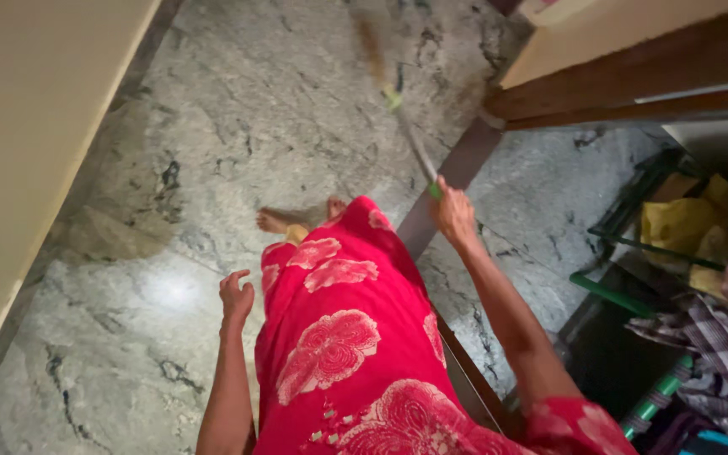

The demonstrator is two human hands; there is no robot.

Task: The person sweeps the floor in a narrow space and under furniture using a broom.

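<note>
My right hand (454, 212) grips the end of a broom handle (414, 143) that runs up and left to blurred bristles (371, 46) on the grey marble floor (212, 126). My left hand (236, 297) hangs free beside my red flowered dress (339, 337), fingers loosely curled and holding nothing. My bare feet (284, 219) show on the floor just beyond the dress hem.
A cream wall (18, 126) runs along the left. A dark threshold strip (457, 168) crosses the floor to a brown door frame (634, 76) at upper right. A green rack (625, 244) with yellow bags and checked cloths (718, 337) stands at the right.
</note>
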